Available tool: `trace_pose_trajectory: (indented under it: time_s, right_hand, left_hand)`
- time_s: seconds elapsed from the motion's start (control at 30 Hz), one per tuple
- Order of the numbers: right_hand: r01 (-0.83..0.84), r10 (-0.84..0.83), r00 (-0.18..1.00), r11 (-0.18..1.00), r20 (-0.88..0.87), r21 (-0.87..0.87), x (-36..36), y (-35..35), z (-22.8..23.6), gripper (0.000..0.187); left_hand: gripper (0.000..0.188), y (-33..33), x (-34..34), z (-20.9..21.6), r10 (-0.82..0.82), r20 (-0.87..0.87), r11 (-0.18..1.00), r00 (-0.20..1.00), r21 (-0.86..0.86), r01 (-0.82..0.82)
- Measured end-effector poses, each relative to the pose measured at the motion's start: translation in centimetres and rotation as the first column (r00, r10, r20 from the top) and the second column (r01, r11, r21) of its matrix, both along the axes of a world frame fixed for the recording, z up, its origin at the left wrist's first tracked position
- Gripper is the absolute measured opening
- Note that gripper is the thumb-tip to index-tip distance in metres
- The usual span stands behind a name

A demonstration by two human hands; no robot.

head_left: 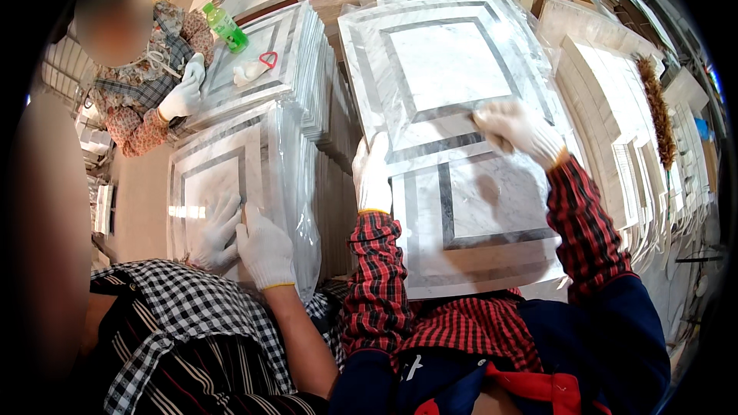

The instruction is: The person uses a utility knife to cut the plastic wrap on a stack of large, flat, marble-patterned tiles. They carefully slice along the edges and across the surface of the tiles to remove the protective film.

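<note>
White knit gloves with yellow cuffs cover both my hands. My left hand [373,175] is at the left edge of a framed-pattern marble tile [453,61], thumb and fingers straddling that edge. Over the near part of the same tile, my right hand [523,131] is closed, its fingers curled; whether something small is in it is hidden. A second marble tile [503,200], white with grey bands, lies nearer my body, partly overlapped by the first. The right hand's shadow falls on it.
At left, a co-worker's gloved hands [265,250] touch a plastic-wrapped tile stack [292,184]. Another person's gloved hand [183,96] is beside a farther stack [288,69] bearing a green bottle [225,28] and a red loop [267,60]. White pieces [607,131] and a brown duster [656,111] lie right.
</note>
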State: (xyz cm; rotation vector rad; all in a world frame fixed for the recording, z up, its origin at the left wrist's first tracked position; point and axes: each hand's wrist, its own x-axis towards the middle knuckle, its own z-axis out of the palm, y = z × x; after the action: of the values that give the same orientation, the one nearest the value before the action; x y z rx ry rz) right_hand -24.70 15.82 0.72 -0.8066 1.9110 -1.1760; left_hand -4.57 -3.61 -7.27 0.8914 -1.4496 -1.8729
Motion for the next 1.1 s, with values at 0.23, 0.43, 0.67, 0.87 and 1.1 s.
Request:
trace_pose_trajectory:
  time_s: [0.23, 0.43, 0.67, 0.87, 1.1]
  right_hand:
    - [0.153, -0.151, 0.984, 0.988, 0.092, -0.015, 3.8, 8.8, -5.2, 0.029]
    - [0.378, -0.381, 0.924, 0.899, 0.033, -0.221, 6.9, 9.9, -8.8, 0.025]
    - [0.334, -0.385, 0.917, 0.883, -0.102, -0.33, 7.6, 9.8, -9.5, 0.018]
    - [0.297, -0.365, 0.921, 0.883, -0.134, -0.362, 7.5, 9.7, -9.9, 0.018]
    - [0.268, -0.338, 0.927, 0.9, -0.164, -0.344, 7.5, 9.7, -9.6, 0.017]
  left_hand:
    - [0.052, 0.5, -0.8, -0.2, 0.055, 0.025, 0.998, 0.998, 0.04, -0.056]
    - [0.057, -0.6, -0.7, -1.9, 0.009, -0.01, 1.0, 1.0, -0.016, -0.009]
    - [0.068, -0.7, -0.6, -2.0, 0.018, 0.009, 1.0, 1.0, -0.003, -0.018]
    - [0.069, -0.4, -0.4, -1.3, 0.04, 0.037, 0.999, 0.999, 0.022, -0.041]
    - [0.071, -0.2, -0.5, -1.1, 0.03, 0.026, 0.999, 0.999, 0.033, -0.031]
